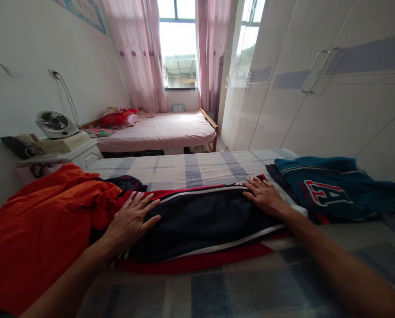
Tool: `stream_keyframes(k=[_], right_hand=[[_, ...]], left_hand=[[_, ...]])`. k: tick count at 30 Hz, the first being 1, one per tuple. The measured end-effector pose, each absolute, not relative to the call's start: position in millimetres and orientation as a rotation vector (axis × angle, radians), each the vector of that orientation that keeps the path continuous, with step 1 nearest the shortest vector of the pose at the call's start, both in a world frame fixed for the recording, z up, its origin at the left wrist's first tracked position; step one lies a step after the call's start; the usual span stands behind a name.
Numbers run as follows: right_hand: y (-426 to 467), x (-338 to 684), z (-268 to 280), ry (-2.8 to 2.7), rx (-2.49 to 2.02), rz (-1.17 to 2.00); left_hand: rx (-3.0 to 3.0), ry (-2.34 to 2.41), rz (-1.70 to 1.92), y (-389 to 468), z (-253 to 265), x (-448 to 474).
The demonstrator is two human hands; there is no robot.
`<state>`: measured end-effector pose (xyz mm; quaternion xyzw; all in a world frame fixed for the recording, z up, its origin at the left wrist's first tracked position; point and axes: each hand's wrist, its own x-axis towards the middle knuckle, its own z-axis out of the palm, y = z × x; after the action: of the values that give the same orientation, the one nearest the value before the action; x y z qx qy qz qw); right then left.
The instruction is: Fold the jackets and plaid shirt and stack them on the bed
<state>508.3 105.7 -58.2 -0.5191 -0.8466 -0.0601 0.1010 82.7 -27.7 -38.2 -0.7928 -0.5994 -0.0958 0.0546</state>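
Observation:
A dark navy and red garment with white piping (200, 221) lies folded lengthwise across the bed in front of me. On its left end my left hand (133, 218) rests flat, fingers spread. My right hand (263, 194) lies on its far right end, fingers also apart and palm down. Close to my left hand is a heap of orange cloth (48, 216), with a dark patterned cloth (127, 182) partly showing behind it. Beyond my right forearm sits a teal garment with a red and white letter patch (336, 185), loosely folded over other dark cloth.
The bed carries a blue and white checked sheet (214, 291). Behind it stands a second bed with a pink sheet (164, 128). A small fan (56, 123) sits on a white cabinet (86, 154) at the left. White wardrobes (310, 119) line the right wall.

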Motion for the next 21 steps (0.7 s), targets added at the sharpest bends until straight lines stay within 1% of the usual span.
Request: stream_keyframes(k=[3, 6, 10, 13, 16, 21], right_hand=[[124.7, 512.2, -82.0, -2.486, -1.766, -0.084], [131.2, 513.9, -88.1, -2.472, -1.789, -0.045], [120.7, 525.4, -65.2, -2.369, -1.673, -0.005], [92.9, 548.7, -44.6, -2.068, -1.701, -0.082], [52.8, 575.8, -39.6, -1.87, -1.865, -0.088], [4.0, 599.6, -55.5, -1.762, -2.093, 0.059]], left_hand=[[-2.364, -1.94, -0.262, -19.5, -62.9, 70.6], [-2.376, -1.959, -0.275, -18.1, -69.0, 64.9], [-2.461, -2.031, -0.303, -18.8, -55.2, 61.5], [-2.396, -2.066, -0.498, -23.1, -39.0, 63.2], [-2.328, -1.928, -0.661, -34.3, -23.5, 85.6], [-2.605, -1.608, -0.546, -55.5, -19.1, 165.0]])
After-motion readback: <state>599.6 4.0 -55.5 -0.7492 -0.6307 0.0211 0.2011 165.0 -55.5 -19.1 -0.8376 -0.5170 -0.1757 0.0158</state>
